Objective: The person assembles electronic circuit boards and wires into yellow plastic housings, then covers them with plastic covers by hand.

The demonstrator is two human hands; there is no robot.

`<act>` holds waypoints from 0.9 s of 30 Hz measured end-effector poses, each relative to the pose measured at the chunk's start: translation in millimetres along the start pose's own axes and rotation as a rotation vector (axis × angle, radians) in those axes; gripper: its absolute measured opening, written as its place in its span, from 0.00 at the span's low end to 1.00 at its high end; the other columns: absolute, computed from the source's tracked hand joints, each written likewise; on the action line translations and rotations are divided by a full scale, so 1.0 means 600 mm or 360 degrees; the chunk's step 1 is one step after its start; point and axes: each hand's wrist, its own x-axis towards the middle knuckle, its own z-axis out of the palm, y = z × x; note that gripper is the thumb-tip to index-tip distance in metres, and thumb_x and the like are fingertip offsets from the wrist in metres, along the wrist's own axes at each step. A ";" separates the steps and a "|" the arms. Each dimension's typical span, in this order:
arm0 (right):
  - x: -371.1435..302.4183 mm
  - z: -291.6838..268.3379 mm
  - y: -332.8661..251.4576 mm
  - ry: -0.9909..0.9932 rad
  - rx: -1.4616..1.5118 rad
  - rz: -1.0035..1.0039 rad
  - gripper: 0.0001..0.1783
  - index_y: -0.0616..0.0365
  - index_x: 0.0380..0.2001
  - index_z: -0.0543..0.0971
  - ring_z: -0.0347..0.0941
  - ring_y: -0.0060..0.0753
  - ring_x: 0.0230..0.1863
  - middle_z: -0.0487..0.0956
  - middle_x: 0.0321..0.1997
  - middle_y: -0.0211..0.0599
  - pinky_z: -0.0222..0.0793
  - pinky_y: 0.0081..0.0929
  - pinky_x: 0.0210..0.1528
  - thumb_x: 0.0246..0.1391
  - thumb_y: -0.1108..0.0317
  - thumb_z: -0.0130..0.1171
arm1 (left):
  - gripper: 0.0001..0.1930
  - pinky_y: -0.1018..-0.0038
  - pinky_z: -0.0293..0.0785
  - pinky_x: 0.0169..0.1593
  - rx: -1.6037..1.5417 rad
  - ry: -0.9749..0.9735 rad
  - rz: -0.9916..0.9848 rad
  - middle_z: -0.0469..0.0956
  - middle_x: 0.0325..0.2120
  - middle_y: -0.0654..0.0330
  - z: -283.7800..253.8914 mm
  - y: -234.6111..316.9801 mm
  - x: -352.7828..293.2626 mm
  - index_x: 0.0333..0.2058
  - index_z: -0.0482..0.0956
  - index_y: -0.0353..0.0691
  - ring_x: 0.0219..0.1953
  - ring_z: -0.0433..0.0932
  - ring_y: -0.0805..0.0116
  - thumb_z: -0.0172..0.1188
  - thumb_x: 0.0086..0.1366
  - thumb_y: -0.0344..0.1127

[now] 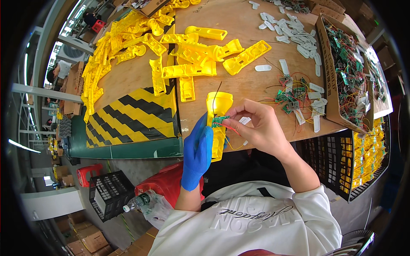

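My left hand, in a blue glove, is closed round a yellow plastic housing, held upright over the table's near edge with its hollow side showing. A small green circuit board lies against the housing's middle. My bare right hand pinches the board's right end between thumb and fingertips. Red and yellow wires trail below the board, and a thin dark wire sticks up above it. Just beyond the housing lies a loose group of similar yellow housings.
A large pile of yellow housings covers the table's left side. White plastic strips and wired boards lie to the right, beside a cardboard box of boards. A black crate with yellow parts stands below right.
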 end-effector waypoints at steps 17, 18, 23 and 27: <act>-0.002 0.000 -0.004 0.0006 -0.0312 -0.0365 0.15 0.61 0.41 0.81 0.80 0.33 0.38 0.81 0.34 0.37 0.74 0.29 0.42 0.48 0.78 0.69 | 0.17 0.72 0.75 0.41 0.0983 0.0382 0.0355 0.82 0.36 0.52 0.013 0.018 -0.002 0.52 0.75 0.24 0.37 0.79 0.71 0.47 0.75 0.33; -0.001 0.000 -0.004 0.0003 -0.0305 -0.0356 0.15 0.60 0.41 0.81 0.80 0.33 0.38 0.81 0.35 0.37 0.74 0.29 0.42 0.48 0.78 0.69 | 0.17 0.72 0.75 0.41 0.0966 0.0363 0.0343 0.82 0.35 0.52 0.013 0.019 -0.001 0.52 0.75 0.24 0.36 0.79 0.71 0.47 0.75 0.33; 0.001 -0.003 -0.011 -0.0072 -0.0405 -0.0317 0.13 0.60 0.40 0.80 0.79 0.45 0.37 0.79 0.37 0.40 0.74 0.33 0.38 0.51 0.76 0.68 | 0.18 0.73 0.74 0.41 0.0952 0.0358 0.0394 0.82 0.36 0.53 0.003 0.012 0.000 0.53 0.74 0.24 0.36 0.78 0.73 0.47 0.75 0.35; 0.006 -0.004 -0.008 -0.0087 -0.0386 -0.0358 0.13 0.60 0.40 0.80 0.78 0.47 0.36 0.78 0.38 0.41 0.73 0.34 0.36 0.50 0.75 0.68 | 0.16 0.75 0.75 0.39 0.0523 0.0247 0.0262 0.82 0.37 0.56 0.002 0.012 0.005 0.52 0.75 0.28 0.35 0.79 0.74 0.55 0.71 0.33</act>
